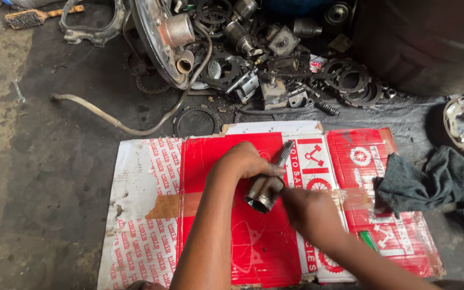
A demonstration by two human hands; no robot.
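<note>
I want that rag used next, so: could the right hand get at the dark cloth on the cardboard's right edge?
Probably yes. The dark cloth lies in the open beside the right hand, with only bare red cardboard between them. But that hand is busy at the metal shaft part, which the left hand also holds.

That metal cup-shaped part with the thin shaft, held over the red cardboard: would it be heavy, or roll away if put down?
The metal part looks like thick steel, so probably heavy for its size. Its round body would likely roll on the flat cardboard. It looks greasy, so maybe slippery; both the left hand and right hand grip it.

Flattened carton point(216, 236) on the floor point(44, 177), rag point(422, 180) at its right, parts heap point(264, 64) behind.
</note>
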